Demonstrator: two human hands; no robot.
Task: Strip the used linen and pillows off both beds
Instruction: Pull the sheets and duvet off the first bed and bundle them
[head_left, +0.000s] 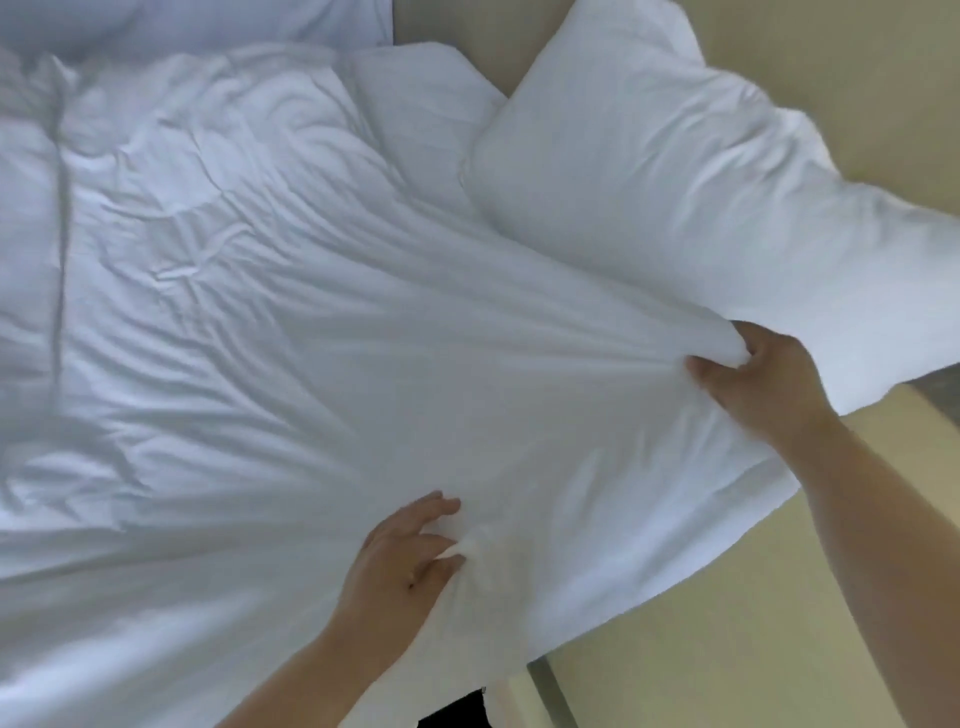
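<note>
A crumpled white sheet (311, 338) covers the bed across most of the view. My right hand (753, 379) is closed on a bunched fold of this sheet at the right, pulling it taut. My left hand (410, 551) rests on the sheet near the lower middle, fingers spread and pinching a small pucker of fabric. A white pillow (649, 156) lies tilted at the upper right, partly over the bed's edge and against the wall. A second pillow (426, 119) sits behind it. More white bedding (182, 26) shows along the top edge.
A beige wall or headboard (857, 62) runs along the right and upper right. A beige surface (753, 623) lies at the lower right, with a grey strip (550, 691) beside it. A dark patch (457, 712) shows at the bottom below the sheet's edge.
</note>
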